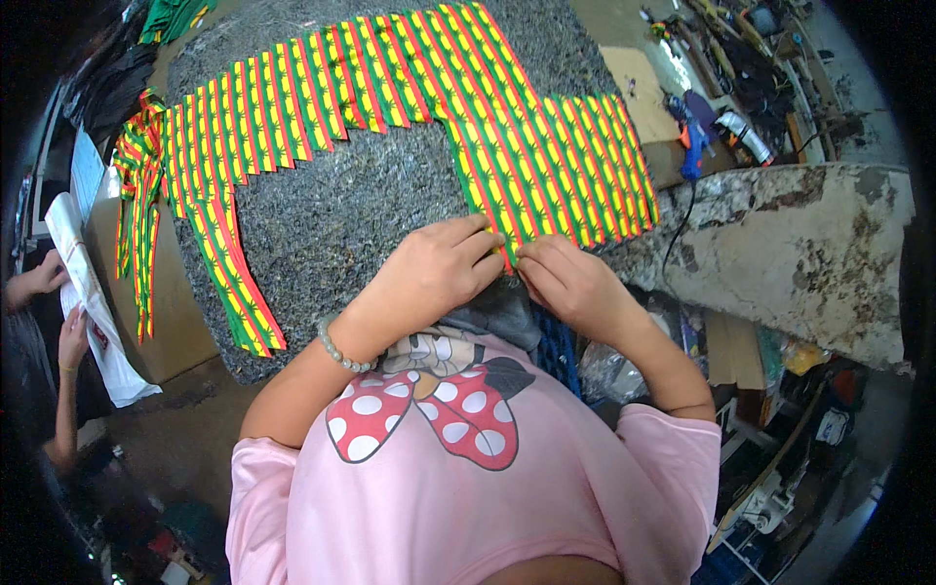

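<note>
The striped cloth, in green, yellow and red with dark leaf shapes, is spread across the upper middle of the frame, on a dark speckled board. It appears to be made of many narrow strips lying side by side, and their lower ends form a jagged edge. At the centre of the frame, the left hand and the right hand pinch its lowest corner between the fingertips, very near to each other; how firmly they press, I cannot tell.

I judge this cloth to be light, thin and soft, so it would fold or slide easily. It is better to hold it at the edge or corner with finger and thumb, and not to pull strongly, because loose ends may fray. The bundle of strips at the left looks limp and would tangle easily.

At the upper right, a blue glue gun lies beside a white tube. The tube has some marking, but it is too small to read. On the cloth I see only pattern, no letters.
</note>
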`<state>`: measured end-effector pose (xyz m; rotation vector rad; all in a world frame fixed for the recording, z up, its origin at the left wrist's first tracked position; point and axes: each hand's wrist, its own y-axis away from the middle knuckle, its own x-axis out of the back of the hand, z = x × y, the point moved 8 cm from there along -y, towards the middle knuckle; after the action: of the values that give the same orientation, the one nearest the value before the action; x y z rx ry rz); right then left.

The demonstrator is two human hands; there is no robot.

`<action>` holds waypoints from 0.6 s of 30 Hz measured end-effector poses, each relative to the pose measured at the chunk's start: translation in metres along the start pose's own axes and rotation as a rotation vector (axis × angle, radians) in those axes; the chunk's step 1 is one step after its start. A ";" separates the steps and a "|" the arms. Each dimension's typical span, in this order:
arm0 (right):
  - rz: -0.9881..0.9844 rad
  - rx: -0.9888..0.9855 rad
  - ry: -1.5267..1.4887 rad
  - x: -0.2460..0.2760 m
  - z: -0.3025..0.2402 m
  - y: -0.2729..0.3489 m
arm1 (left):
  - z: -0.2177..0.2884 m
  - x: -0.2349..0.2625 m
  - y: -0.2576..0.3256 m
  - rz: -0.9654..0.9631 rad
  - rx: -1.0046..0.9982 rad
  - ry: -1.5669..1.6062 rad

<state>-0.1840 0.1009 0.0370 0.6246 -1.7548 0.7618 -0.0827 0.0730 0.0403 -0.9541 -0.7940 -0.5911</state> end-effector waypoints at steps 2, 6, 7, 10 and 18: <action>0.081 -0.067 -0.155 0.002 0.008 -0.001 | -0.004 -0.006 0.001 -0.090 0.053 0.054; 0.095 -0.073 -0.206 0.003 0.009 0.000 | -0.002 -0.014 0.003 -0.176 0.037 -0.055; 0.082 -0.080 -0.213 0.002 0.010 0.000 | -0.001 -0.016 0.004 -0.195 0.020 -0.080; 0.049 -0.110 -0.221 0.001 0.011 0.002 | 0.001 -0.023 0.006 -0.230 -0.031 -0.132; 0.108 -0.118 -0.178 0.002 0.007 0.001 | 0.011 -0.021 0.013 -0.062 -0.141 -0.301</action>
<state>-0.1898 0.0966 0.0372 0.5346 -1.9952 0.6876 -0.0885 0.0910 0.0209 -1.1685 -1.0639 -0.5699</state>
